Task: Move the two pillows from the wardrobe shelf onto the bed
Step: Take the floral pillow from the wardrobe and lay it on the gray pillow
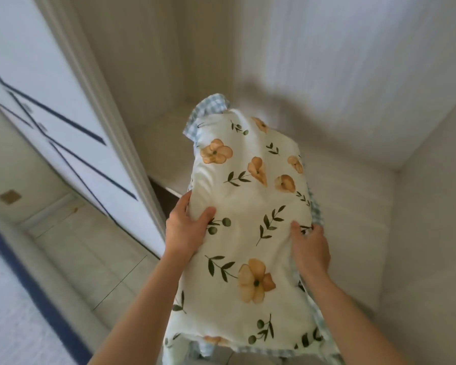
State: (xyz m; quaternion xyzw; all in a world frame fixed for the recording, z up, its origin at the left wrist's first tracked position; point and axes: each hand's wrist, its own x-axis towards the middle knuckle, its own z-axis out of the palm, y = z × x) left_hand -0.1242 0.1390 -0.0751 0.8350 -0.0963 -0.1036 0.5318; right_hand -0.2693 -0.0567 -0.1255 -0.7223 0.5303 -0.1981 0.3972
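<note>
My left hand and right hand grip the cream floral pillow by its sides, before the white wardrobe shelf; white sliding door at left.

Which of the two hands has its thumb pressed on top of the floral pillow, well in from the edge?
The right hand; its thumb lies on the floral pillow face. The left hand grips the side edge.

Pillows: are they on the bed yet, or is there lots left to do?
Not yet. Nothing looks finished. In hand: the left hand and right hand grip the flowery pillow in front of the wardrobe shelf; blue checked fabric peeks out beneath. Left: carrying to the bed, which is not clearly visible.
</note>
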